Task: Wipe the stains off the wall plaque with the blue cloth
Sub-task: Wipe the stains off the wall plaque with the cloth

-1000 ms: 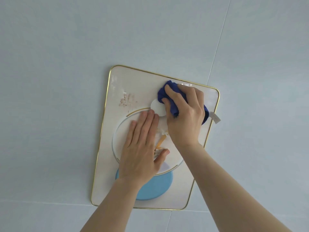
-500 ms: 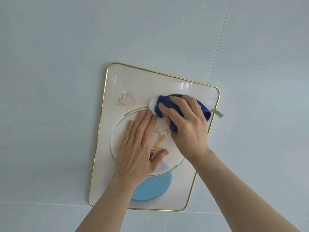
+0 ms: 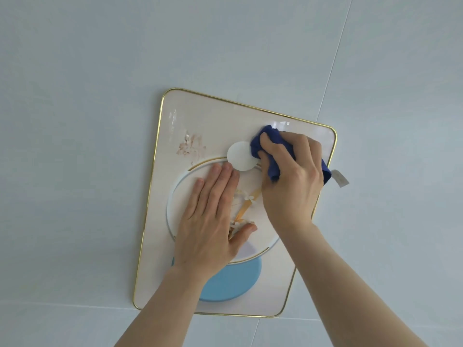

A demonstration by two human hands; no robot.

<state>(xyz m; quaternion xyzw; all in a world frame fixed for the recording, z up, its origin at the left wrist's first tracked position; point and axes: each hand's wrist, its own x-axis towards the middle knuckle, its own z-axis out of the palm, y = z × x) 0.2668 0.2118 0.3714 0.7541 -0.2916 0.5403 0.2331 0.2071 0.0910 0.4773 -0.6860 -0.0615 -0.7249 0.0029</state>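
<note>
1. We're up close on the wall plaque [image 3: 215, 121], gold-rimmed and mounted on the pale wall [image 3: 100, 71], seen from below at an angle.
2. Our right hand [image 3: 293, 186] is curled tight around the blue cloth [image 3: 269, 149], pressing it against the plaque's upper right, just beside the white disc [image 3: 240, 156].
3. Our left hand [image 3: 213, 221] lies flat and open, palm down on the round centre design, bracing the plaque and gripping nothing.
4. The reddish-brown stain [image 3: 190, 146] sits at the upper left, well apart from the cloth, with the white disc between them. That patch looks untouched.
5. Whether the area under the cloth is clean yet, we can't tell; the hand covers it.
6. To do this well, we'd say: sweep the cloth leftward past the disc onto the stain, keep firm even pressure, and rub in short overlapping strokes.
7. Keep the left palm planted so the plaque doesn't shift or swing on the wall.
8. Watch the cloth's white tag [image 3: 339, 178] dangling off the right edge; better to keep it off the surface.
</note>
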